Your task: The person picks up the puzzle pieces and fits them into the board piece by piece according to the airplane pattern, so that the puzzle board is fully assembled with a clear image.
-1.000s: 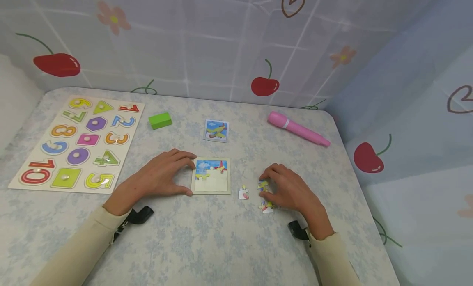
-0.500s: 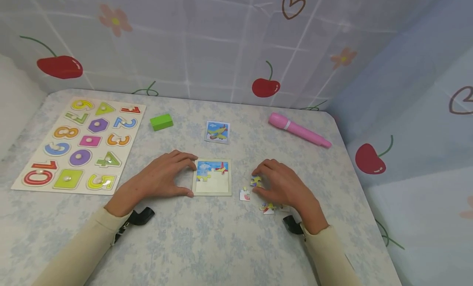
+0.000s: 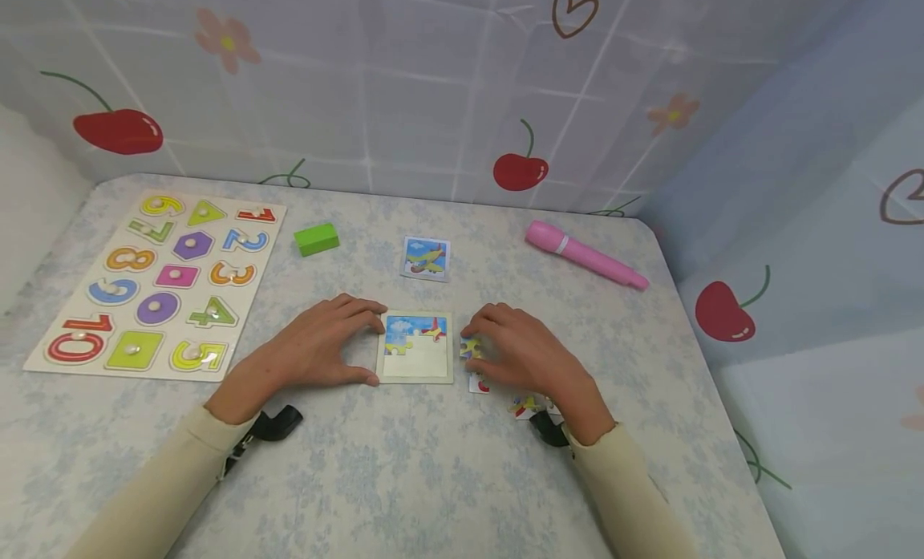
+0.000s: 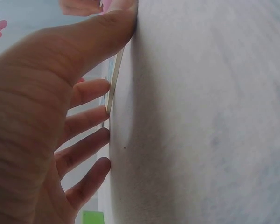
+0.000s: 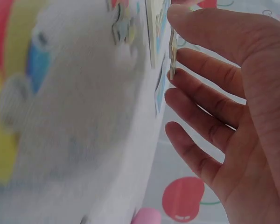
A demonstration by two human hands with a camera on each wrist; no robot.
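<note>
A square puzzle tray (image 3: 415, 368) has joined sky and plane-tail pieces along its top and left. The left hand (image 3: 310, 346) rests at the tray's left side, thumb and fingertips against its edge, as the left wrist view (image 4: 111, 93) also shows. Just right of the tray, the right hand (image 3: 530, 352) pinches a yellow and blue puzzle piece (image 3: 471, 349) between thumb and fingers; in the right wrist view that piece (image 5: 172, 56) is seen edge-on. A white piece with red (image 3: 479, 384) lies below the right thumb. More loose pieces (image 3: 525, 405) lie near the right wrist, partly covered.
A picture card with a plane (image 3: 426, 259) lies behind the tray. At the back left are a green block (image 3: 316, 239) and a board of numbers and shapes (image 3: 241, 314). A pink pen-shaped object (image 3: 588, 256) lies at the back right, near a printed curtain (image 3: 433, 86).
The right hand has moved left with the piece, from beside the loose pieces to near the tray's right edge. The left hand has stayed at the tray.
</note>
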